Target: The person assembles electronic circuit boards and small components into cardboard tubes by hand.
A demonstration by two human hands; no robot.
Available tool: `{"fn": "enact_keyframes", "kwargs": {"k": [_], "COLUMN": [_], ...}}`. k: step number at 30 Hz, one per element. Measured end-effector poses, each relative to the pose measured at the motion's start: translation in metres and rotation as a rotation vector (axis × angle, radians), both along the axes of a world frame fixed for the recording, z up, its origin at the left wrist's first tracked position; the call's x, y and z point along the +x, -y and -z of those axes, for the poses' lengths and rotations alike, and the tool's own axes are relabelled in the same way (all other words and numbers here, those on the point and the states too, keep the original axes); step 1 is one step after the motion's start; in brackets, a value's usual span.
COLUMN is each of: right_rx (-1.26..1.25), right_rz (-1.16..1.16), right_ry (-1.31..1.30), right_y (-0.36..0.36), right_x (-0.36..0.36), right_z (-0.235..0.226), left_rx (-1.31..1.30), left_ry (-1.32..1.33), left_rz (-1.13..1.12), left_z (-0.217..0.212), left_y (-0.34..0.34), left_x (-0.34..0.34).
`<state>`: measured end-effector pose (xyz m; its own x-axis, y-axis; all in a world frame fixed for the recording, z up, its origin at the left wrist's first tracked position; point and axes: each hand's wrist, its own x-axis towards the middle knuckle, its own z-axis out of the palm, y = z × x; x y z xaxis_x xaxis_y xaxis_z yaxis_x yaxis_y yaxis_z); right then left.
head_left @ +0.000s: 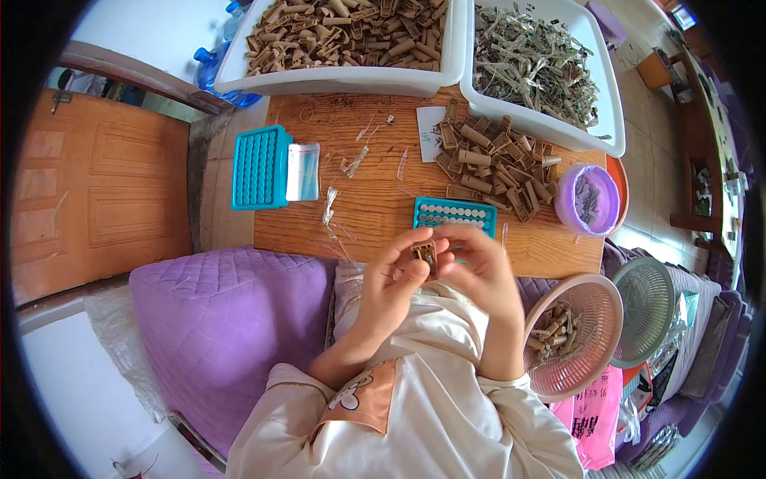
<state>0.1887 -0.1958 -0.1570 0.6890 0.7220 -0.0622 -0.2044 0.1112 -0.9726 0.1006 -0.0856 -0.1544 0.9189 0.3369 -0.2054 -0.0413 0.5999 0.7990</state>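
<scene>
Over my lap, at the table's near edge, my left hand (pixel 388 281) grips a small brown plastic casing (pixel 428 252) between thumb and fingers. The open, hollow side of the casing faces up. My right hand (pixel 483 275) closes in on it from the other side, its bent fingers and thumb at the casing's edge; any small part between them is hidden. Just beyond the hands lies a teal tray (pixel 418 209) with rows of small round silvery cells. Behind it, to the right, spreads a loose pile of similar brown casings (pixel 499 164).
Two white bins at the back hold brown casings (pixel 347 36) and wired strips (pixel 535 64). A purple tub (pixel 565 203) stands right, above a pink basket (pixel 606 343) of casings. Left on the wooden table (pixel 279 231) are a teal rack (pixel 259 172) and loose wires (pixel 329 209).
</scene>
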Motion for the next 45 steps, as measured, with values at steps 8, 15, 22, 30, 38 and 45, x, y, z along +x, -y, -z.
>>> {"fn": "enact_keyframes", "kwargs": {"k": [8,15,22,30,38,45], "right_rx": [-0.674,-0.727,-0.838,-0.848,-0.625,-0.219], "right_rz": [0.29,0.294,0.416,0.369,0.428,0.521], "right_ry": [0.665,0.815,0.7,0.955,0.723,0.939], "right_y": [0.039,0.04,0.037,0.047,0.041,0.01], "right_x": [0.019,0.014,0.011,0.002,0.003,-0.017], "right_z": [0.047,0.062,0.063,0.072,0.052,0.006], "left_rx": [-0.132,-0.189,-0.176,-0.182,-0.178,-0.04], "left_ry": [-0.074,-0.101,-0.105,-0.127,-0.136,-0.102], "left_rz": [0.042,0.135,0.175,0.194,0.264,0.328], "left_z": [0.014,0.014,0.015,0.015,0.018,0.019], "left_y": [-0.021,-0.018,-0.018,-0.019,-0.015,-0.001], "left_x": [0.004,0.007,0.01,0.013,0.013,0.014]}}
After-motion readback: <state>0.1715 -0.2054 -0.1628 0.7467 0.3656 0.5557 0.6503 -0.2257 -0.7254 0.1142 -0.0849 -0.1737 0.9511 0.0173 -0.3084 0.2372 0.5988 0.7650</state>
